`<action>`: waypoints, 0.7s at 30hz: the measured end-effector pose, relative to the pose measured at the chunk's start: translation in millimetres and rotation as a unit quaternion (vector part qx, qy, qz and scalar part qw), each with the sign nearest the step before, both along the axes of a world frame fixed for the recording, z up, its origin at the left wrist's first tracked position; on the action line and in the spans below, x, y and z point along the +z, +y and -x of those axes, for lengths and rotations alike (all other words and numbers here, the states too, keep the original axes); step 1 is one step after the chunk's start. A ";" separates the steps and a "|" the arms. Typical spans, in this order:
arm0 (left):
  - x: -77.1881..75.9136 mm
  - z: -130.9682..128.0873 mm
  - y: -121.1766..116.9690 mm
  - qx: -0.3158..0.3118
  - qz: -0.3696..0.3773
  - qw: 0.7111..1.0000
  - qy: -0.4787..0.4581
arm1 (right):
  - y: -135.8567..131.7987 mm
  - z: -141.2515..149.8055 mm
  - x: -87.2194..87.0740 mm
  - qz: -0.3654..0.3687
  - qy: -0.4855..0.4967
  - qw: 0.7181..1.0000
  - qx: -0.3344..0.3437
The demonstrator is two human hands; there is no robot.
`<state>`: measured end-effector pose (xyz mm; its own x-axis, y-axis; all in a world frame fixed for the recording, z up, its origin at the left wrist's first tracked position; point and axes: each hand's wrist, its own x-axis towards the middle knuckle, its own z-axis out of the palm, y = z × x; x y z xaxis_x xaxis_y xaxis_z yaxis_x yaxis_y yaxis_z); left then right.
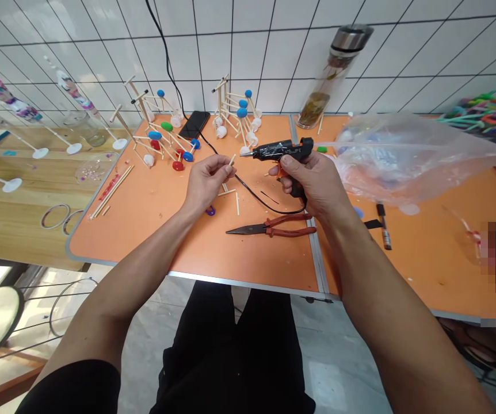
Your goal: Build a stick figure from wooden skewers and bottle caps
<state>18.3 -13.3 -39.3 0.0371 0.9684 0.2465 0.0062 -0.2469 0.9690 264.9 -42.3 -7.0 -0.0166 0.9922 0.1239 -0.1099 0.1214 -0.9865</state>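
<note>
Above the orange surface point(153, 224), the left hand point(207, 184) pinches a short wooden stick point(232, 160) in its fingertips, while the right hand point(312, 184) wraps the grip of a hot glue gun point(282, 150), its nozzle point(246, 152) held close to the stick.

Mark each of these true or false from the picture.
The right hand grips a black hot glue gun. True.

The left hand holds pliers. False: it pinches a small wooden stick, while the red-handled pliers lie on the orange table.

The glue gun's black cord runs across the table. True.

A clear plastic bag sits to the left of both hands. False: the clear plastic bag is to the right of the glue gun.
</note>
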 end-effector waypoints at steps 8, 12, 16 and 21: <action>0.0 0.4 -0.2 0.006 -0.012 1.000 0.026 | -2.9 2.4 1.3 -0.011 0.009 1.000 0.008; -0.3 0.3 0.3 0.008 -0.014 1.000 0.026 | -2.3 1.9 0.8 -0.025 -0.001 1.000 0.006; -2.1 1.0 1.3 0.002 -0.024 0.999 0.022 | -2.8 2.8 2.0 -0.033 -0.002 0.999 0.011; -2.9 0.9 1.6 0.004 -0.019 0.999 0.027 | -4.3 4.0 3.8 -0.030 -0.002 1.000 0.009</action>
